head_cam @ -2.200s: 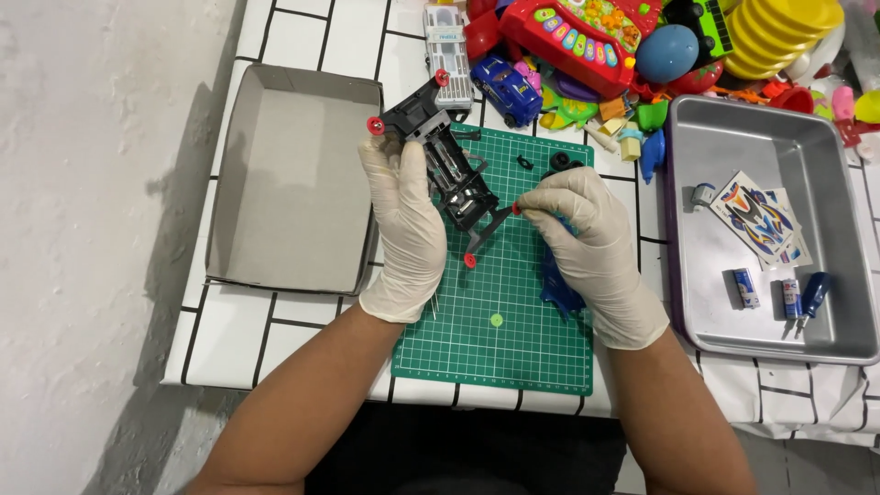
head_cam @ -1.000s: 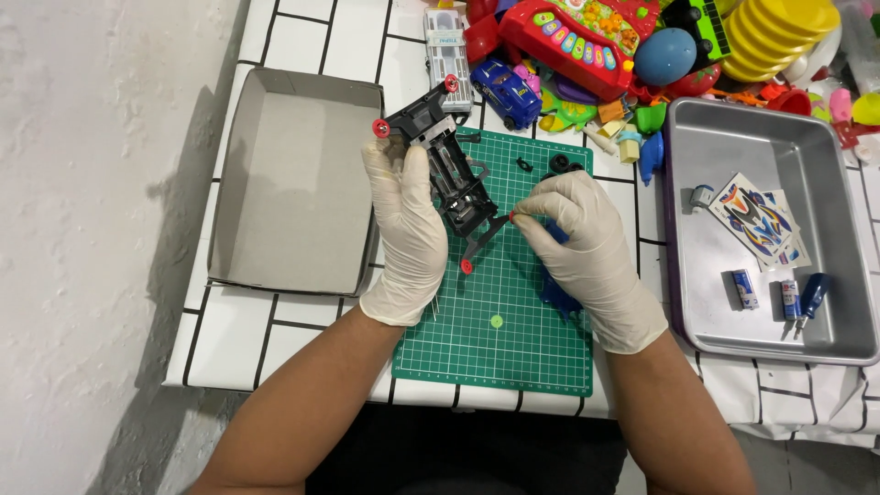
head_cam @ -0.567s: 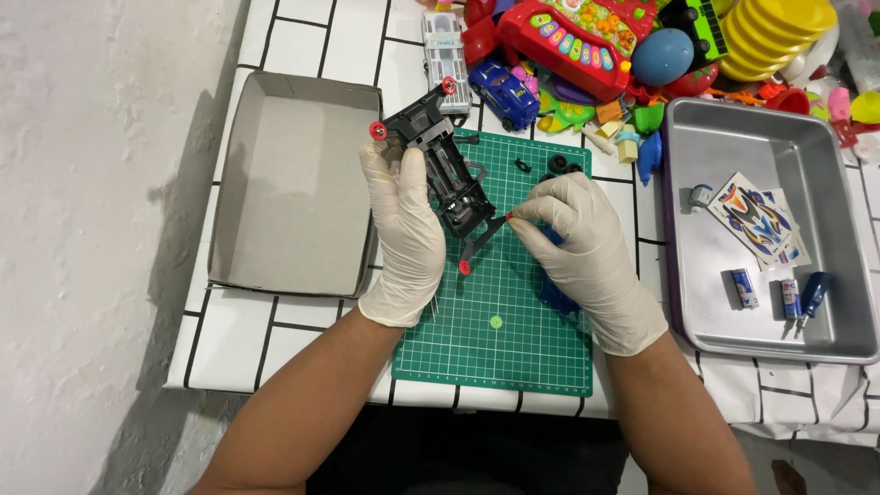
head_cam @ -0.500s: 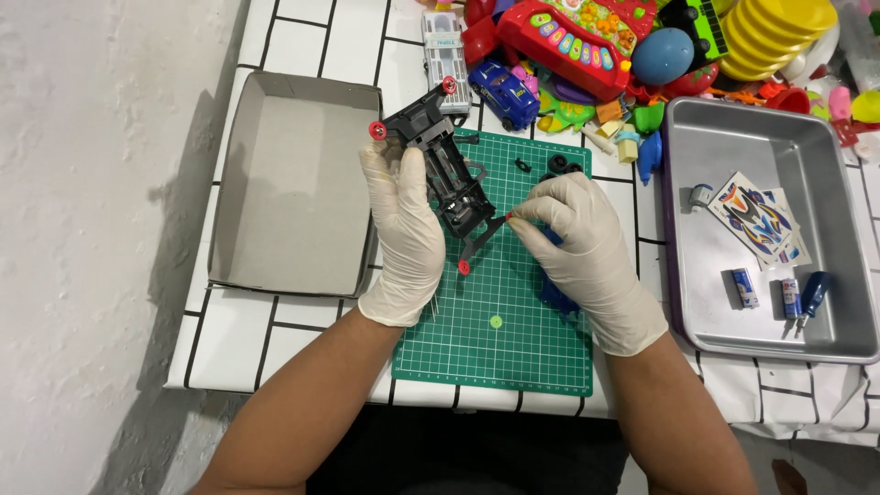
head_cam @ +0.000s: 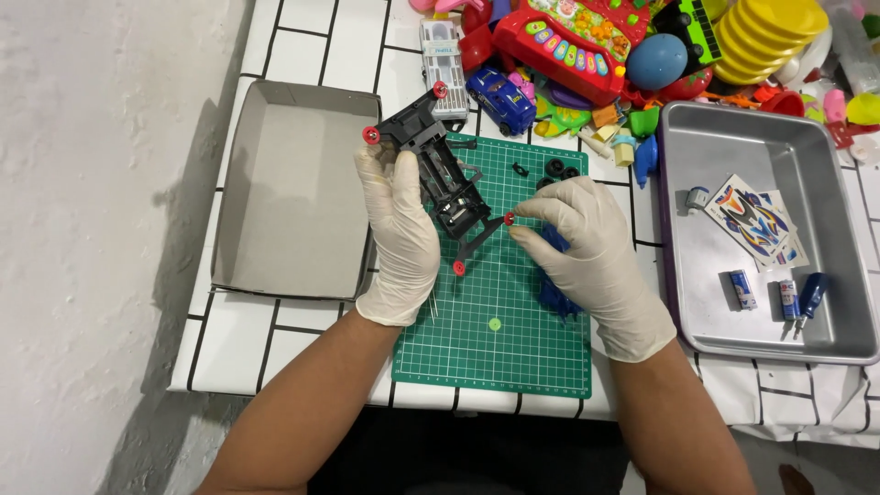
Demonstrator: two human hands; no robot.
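My left hand (head_cam: 401,234), in a white glove, grips a black toy car chassis (head_cam: 442,174) with small red rollers at its corners, held above the green cutting mat (head_cam: 500,302). My right hand (head_cam: 587,257), also gloved, pinches the red roller (head_cam: 509,218) at the chassis's near right corner between thumb and forefinger. A blue plastic piece (head_cam: 554,298) lies on the mat under my right palm, mostly hidden. Small black wheels (head_cam: 559,169) rest at the mat's far edge.
An empty grey cardboard tray (head_cam: 293,188) sits to the left. A metal tray (head_cam: 765,229) on the right holds a sticker sheet, batteries and a small blue screwdriver. A heap of colourful toys (head_cam: 623,46) fills the back of the white tiled table.
The chassis has tilted and shifted slightly left in my left hand. My right fingers have stayed at its near right corner roller with small adjustments.
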